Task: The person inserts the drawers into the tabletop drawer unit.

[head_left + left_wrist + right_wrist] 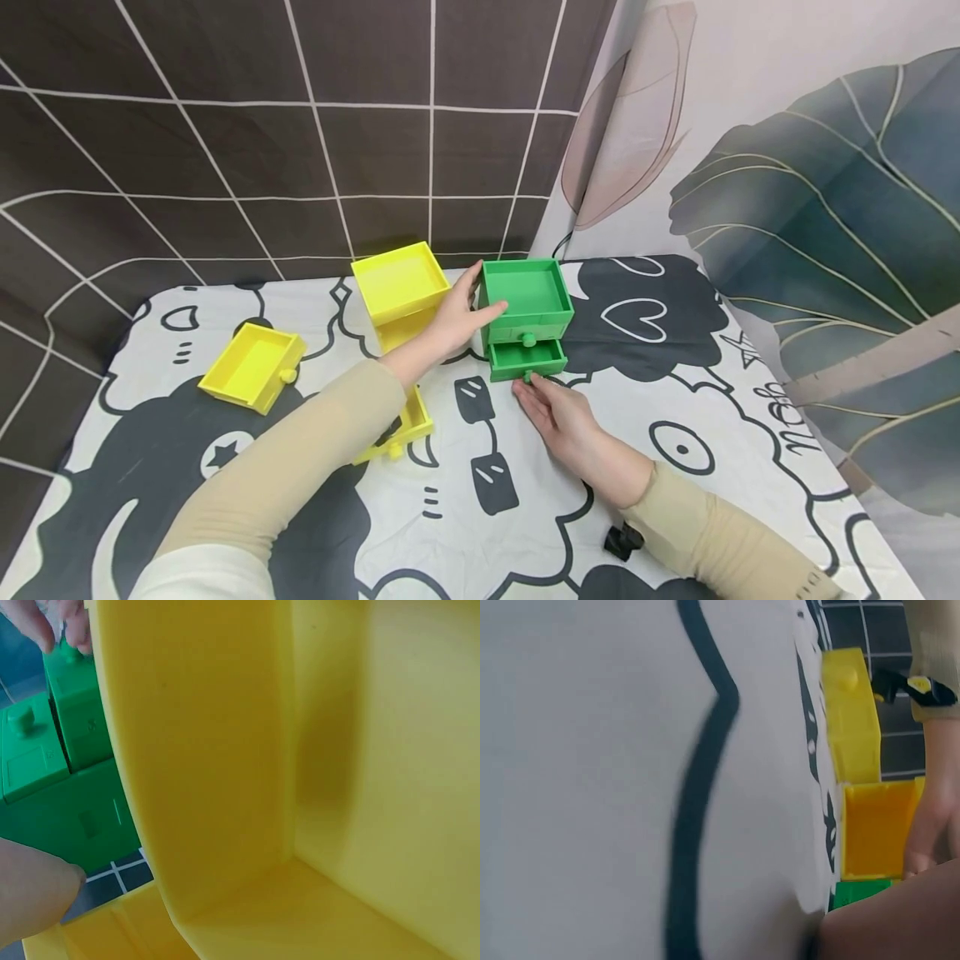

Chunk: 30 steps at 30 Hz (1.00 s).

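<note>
Evidently a cloth (pixel 540 525) printed with black-and-white cartoon shapes covers the table (pixel 750 492), with a dark wall (pixel 375 158) ruled in white lines behind it and a pale hanging (pixel 825 217) patterned with large leaves at the right. Toward the back stands a green box (pixel 528 307), upright and with an open top, its lower drawer (pixel 517 358) pulled partway out. The left arm, in a beige sleeve (pixel 300 450), stretches diagonally across, passing over part of a yellow box (pixel 405 283); its hand, the left hand (pixel 452 320), spreads against the green box's left side, fingers fairly straight, thumb at the front corner. From the lower right the right hand (pixel 570 418) reaches in low, thumb and fingers closed together on the lower drawer's knob (pixel 528 377). One yellow drawer (pixel 255 363) lies well to the left; another (pixel 411 423) is partly hidden by the left sleeve.
</note>
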Available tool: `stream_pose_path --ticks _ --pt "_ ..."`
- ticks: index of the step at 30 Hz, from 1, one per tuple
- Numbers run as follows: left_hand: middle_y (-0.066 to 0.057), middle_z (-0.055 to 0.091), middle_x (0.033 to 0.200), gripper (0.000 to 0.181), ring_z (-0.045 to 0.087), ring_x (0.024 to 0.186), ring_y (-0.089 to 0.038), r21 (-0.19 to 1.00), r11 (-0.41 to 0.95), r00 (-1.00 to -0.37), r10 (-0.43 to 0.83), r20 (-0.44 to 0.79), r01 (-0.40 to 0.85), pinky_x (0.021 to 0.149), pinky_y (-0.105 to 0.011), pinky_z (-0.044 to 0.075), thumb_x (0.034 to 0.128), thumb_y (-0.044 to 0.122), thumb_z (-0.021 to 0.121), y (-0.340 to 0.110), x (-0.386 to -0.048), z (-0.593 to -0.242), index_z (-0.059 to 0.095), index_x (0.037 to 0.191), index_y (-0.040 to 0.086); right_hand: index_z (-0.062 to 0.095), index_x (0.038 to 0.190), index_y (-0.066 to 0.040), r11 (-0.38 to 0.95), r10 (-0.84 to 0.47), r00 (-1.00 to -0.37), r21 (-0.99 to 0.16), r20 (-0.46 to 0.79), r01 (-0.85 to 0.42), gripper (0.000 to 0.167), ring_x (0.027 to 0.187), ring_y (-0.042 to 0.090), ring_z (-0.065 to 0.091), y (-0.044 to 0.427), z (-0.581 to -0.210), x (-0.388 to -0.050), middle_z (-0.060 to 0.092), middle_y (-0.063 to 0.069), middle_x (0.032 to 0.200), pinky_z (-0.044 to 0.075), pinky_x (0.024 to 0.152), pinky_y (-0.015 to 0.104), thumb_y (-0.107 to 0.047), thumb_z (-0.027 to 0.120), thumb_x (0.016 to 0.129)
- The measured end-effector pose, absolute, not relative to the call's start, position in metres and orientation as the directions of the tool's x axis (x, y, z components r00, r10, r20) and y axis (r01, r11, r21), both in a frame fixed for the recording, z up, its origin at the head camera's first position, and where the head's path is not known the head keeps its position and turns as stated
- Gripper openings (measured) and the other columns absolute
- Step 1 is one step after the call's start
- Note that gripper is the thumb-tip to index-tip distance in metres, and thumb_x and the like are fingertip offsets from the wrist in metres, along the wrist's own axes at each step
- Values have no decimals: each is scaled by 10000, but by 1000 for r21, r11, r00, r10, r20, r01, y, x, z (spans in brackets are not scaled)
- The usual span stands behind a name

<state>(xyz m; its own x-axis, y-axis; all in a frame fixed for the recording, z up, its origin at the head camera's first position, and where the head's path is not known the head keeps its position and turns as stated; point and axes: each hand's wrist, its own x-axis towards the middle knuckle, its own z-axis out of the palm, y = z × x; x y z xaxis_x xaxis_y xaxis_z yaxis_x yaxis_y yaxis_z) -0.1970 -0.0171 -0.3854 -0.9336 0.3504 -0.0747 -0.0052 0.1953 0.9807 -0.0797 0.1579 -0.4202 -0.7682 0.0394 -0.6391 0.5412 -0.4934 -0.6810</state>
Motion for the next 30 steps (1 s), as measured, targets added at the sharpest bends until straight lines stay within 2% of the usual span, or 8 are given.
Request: stream_pose_path --ticks 4,6,10,12,16,18,25,30 --pt "-149 165 1786 888 149 1670 -283 980 198 -933 352 -80 -9 1382 -393 175 1026 133 703 -17 -197 -385 133 1702 45 502 1456 29 -508 43 -761 -670 -647 541 360 932 45 776 157 -419 -87 770 19 998 575 1072 201 -107 509 1122" --pt "-150 167 1785 887 151 1669 -284 980 198 -933 352 -80 -9 1382 -394 177 1025 132 704 -17 -197 -385 136 1701 44 443 1528 34 -521 37 -757 -659 -652 542 431 981 56 774 157 -418 -91 764 52 1095 559 1099 208 -105 502 1124" --pt "-154 171 1784 879 148 1670 -283 982 188 -932 354 -80 -13 1383 -394 173 1026 128 699 -17 -197 -385 141 1700 42 395 1572 17 -552 29 -754 -639 -657 536 470 1034 83 762 156 -417 -99 707 101 1226 546 1123 217 -94 489 1126" --pt "-154 171 1784 875 141 1671 -278 984 179 -930 358 -81 -17 1384 -391 166 1027 124 696 -17 -196 -385 141 1699 39 392 1570 12 -572 22 -753 -626 -658 530 463 1028 93 762 155 -416 -102 704 107 1205 541 1132 222 -87 483 1126" --pt "-149 168 1786 869 130 1674 -268 985 169 -929 362 -81 -20 1386 -386 157 1033 124 688 -17 -196 -385 138 1700 39 422 1533 -2 -595 16 -744 -604 -669 530 419 961 93 770 155 -415 -109 721 66 1054 539 1132 218 -87 479 1127" --pt "-147 164 1788 868 127 1674 -267 986 166 -929 363 -80 -20 1387 -387 154 1035 125 686 -17 -196 -385 136 1701 41 436 1517 -3 -601 19 -739 -598 -674 530 401 987 103 767 155 -415 -113 723 69 1065 537 1136 221 -89 478 1127" --pt "-128 147 1794 860 123 1676 -251 986 163 -926 367 -90 -31 1387 -380 157 1048 127 669 -17 -197 -386 119 1705 55 391 1556 11 -612 9 -731 -582 -683 536 442 1390 193 619 154 -415 -118 586 164 1481 505 1180 239 -77 456 1128" --pt "-127 118 1797 855 121 1675 -249 982 183 -927 360 -101 -36 1382 -375 172 1066 143 644 -17 -196 -384 86 1707 51 417 1532 22 -620 -9 -737 -575 -676 534 418 1493 229 528 158 -414 -116 732 157 1270 477 1216 269 -62 458 1124"
